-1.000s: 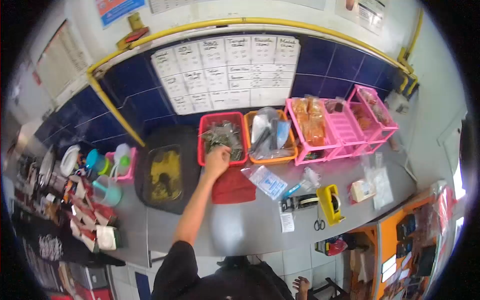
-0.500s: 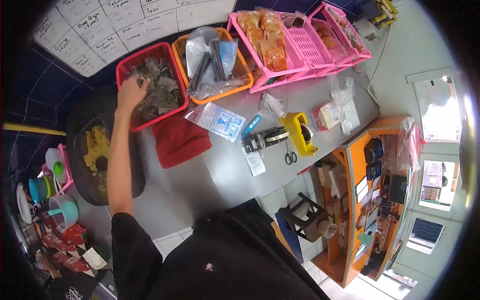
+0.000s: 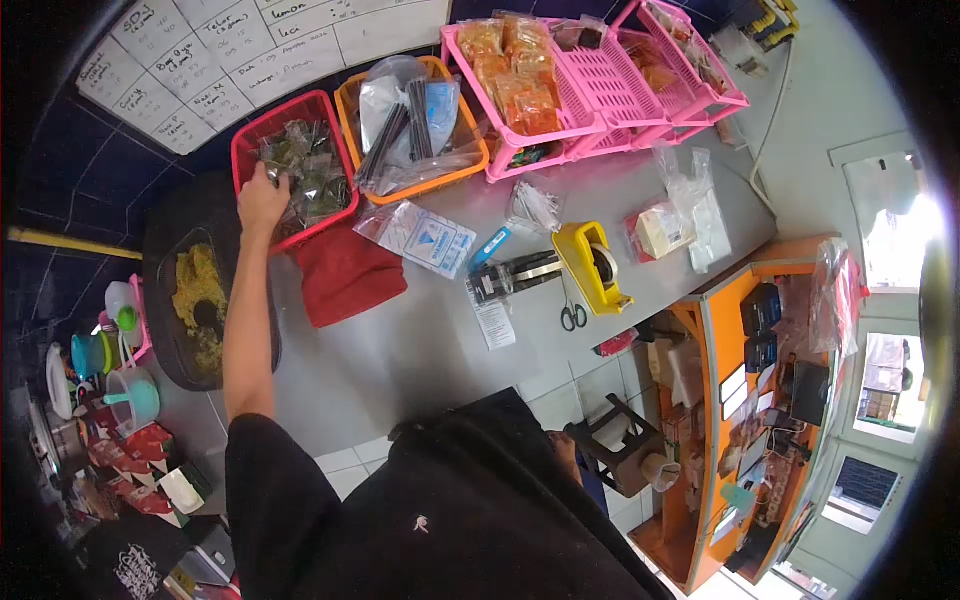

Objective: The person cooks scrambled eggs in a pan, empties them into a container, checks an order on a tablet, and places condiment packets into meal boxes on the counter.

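Note:
My left hand [image 3: 263,205] reaches into the left side of the red basket [image 3: 352,205], its fingers curled together among small clear packets [image 3: 310,180] with dark green contents. What its fingertips hold is too small to make out. A folded red cloth [image 3: 350,275] lies just below the basket. Left of my forearm is a dark tray [image 3: 165,350] with yellow material [image 3: 198,290] in it. My right hand [image 3: 566,455] hangs low beside my black shirt, partly hidden, and its fingers cannot be made out.
An orange basket [image 3: 477,172] holds plastic bags and black sticks. Pink racks [image 3: 610,95] with orange packets stand right of it. On the counter are a yellow tape dispenser [image 3: 590,270], scissors [image 3: 573,317] and a blue-white packet [image 3: 430,238]. A dark stool [image 3: 620,465] stands below.
The view has swung right and down since the first frame. My left hand has moved to the basket's left side, its fingers now slightly lower among the packets. My right hand shows again.

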{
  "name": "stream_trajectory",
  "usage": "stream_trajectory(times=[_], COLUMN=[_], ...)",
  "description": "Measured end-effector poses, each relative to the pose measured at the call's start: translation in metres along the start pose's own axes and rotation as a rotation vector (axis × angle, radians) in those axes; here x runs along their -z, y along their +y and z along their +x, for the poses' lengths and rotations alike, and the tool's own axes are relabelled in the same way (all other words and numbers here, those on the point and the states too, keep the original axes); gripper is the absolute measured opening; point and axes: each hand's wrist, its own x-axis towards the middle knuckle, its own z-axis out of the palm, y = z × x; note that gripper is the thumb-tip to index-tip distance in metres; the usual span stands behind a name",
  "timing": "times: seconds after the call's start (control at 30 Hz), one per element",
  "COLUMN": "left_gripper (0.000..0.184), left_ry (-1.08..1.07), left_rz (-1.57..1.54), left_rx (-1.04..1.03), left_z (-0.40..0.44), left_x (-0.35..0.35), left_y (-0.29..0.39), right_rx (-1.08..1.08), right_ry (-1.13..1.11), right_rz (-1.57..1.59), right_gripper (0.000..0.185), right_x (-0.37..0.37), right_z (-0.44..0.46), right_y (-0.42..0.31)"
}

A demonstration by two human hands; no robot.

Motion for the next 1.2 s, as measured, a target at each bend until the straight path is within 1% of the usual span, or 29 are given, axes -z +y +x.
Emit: stream_trajectory(times=[0.03, 0.07, 0.1, 0.13, 0.17, 0.2, 0.23, 0.27, 0.3, 0.33, 0.37, 0.4, 0.43, 0.47, 0.5, 0.53, 0.57, 0.63, 0.67, 0.7, 0.77, 0.8, 0.87, 0.97, 1.0, 1.1, 1.13, 1.2], left_gripper=[0.053, 0.053, 0.053, 0.054, 0.056, 0.059, 0.059, 0.060, 0.062, 0.066, 0.066, 0.068, 0.071, 0.071, 0.074, 0.078, 0.078, 0.078, 0.074, 0.074, 0.067, 0.067, 0.068, 0.071, 0.073, 0.070, 0.070, 0.067], left_ry=[0.107, 0.212, 0.214, 0.258, 0.303, 0.252, 0.258, 0.190, 0.122, 0.086, 0.088, -0.019, -0.126, -0.128, -0.193, -0.258, -0.260, -0.311, -0.285, -0.286, -0.187, -0.189, -0.101, -0.037, -0.090, -0.060, -0.059, -0.118], left_rz=[-0.046, -0.092, -0.084, -0.133, -0.182, -0.212, -0.209, -0.252, -0.297, -0.337, -0.337, -0.229, -0.119, -0.117, -0.041, 0.035, 0.034, -0.073, -0.083, -0.081, -0.033, -0.033, -0.069, -0.137, -0.166, -0.214, -0.217, -0.123], left_rx=[0.026, 0.053, 0.060, 0.060, 0.059, 0.062, 0.062, 0.055, 0.047, -0.062, -0.064, -0.104, -0.145, -0.148, -0.119, -0.090, -0.094, -0.014, -0.066, -0.062, -0.024, -0.020, 0.019, 0.019, 0.050, 0.089, 0.090, 0.136], left_z=[-0.005, -0.010, -0.012, -0.009, -0.005, 0.001, 0.001, 0.000, 0.000, 0.003, 0.005, 0.006, 0.006, 0.003, -0.002, -0.004, -0.001, 0.004, 0.003, 0.003, 0.005, 0.005, 0.004, 0.001, -0.003, 0.016, 0.013, 0.005], left_x=[0.012, 0.023, 0.032, 0.040, 0.047, 0.054, 0.058, 0.062, 0.064, 0.051, 0.034, 0.016, -0.004, -0.027, -0.051, -0.064, -0.066, -0.068, -0.064, -0.060, -0.052, -0.048, -0.034, -0.012, 0.000, -0.019, -0.016, -0.011], left_y=[0.008, 0.013, 0.015, 0.019, 0.022, 0.022, 0.026, 0.031, 0.036, 0.031, 0.029, 0.026, 0.024, 0.022, 0.019, 0.018, 0.019, 0.020, 0.018, 0.018, 0.022, 0.023, 0.027, 0.035, 0.041, 0.021, 0.024, 0.030], right_rx=[0.000, -0.152, -0.307, -0.308, -0.258, -0.206, -0.202, 0.197, 0.397, 0.601, 0.496, 0.389, 0.388, 0.340, 0.293, 0.225, 0.150, 0.011, -0.027, -0.055, -0.094, -0.108, -0.126, -0.144, -0.147, -0.158, -0.158, -0.168], right_ry=[-0.007, 0.004, 0.013, 0.003, -0.016, -0.033, -0.038, -0.021, -0.024, 0.002, -0.013, -0.029, -0.028, -0.037, -0.048, -0.055, -0.060, -0.068, -0.069, -0.071, -0.073, -0.078, -0.084, -0.095, -0.097, -0.096, -0.096, -0.097], right_rz=[0.003, 0.088, 0.171, 0.169, 0.093, 0.018, 0.022, -0.255, -0.392, -0.527, -0.459, -0.390, -0.388, -0.422, -0.456, -0.416, -0.370, -0.236, -0.201, -0.174, -0.139, -0.130, -0.120, -0.111, -0.109, -0.101, -0.098, -0.094], right_gripper=[0.030, 0.030, 0.031, 0.031, 0.026, 0.022, 0.022, 0.019, 0.018, 0.017, 0.018, 0.019, 0.019, 0.019, 0.020, 0.021, 0.021, 0.021, 0.021, 0.021, 0.022, 0.022, 0.022, 0.023, 0.023, 0.024, 0.024, 0.025], right_x=[0.003, 0.007, 0.012, 0.019, 0.024, 0.027, 0.030, 0.033, 0.035, 0.036, 0.037, 0.037, 0.037, 0.038, 0.038, 0.036, 0.037, 0.037, 0.038, 0.038, 0.038, 0.038, 0.040, 0.042, 0.043, 0.045, 0.045, 0.047], right_z=[0.006, 0.015, 0.021, 0.023, 0.023, 0.026, 0.030, 0.035, 0.041, 0.047, 0.052, 0.055, 0.055, 0.054, 0.053, 0.048, 0.046, 0.042, 0.040, 0.038, 0.037, 0.036, 0.035, 0.034, 0.034, 0.033, 0.033, 0.033], right_y=[0.009, 0.023, 0.037, 0.043, 0.042, 0.041, 0.048, 0.064, 0.082, 0.099, 0.118, 0.128, 0.127, 0.124, 0.121, 0.106, 0.095, 0.081, 0.076, 0.070, 0.063, 0.059, 0.055, 0.051, 0.049, 0.045, 0.044, 0.042])
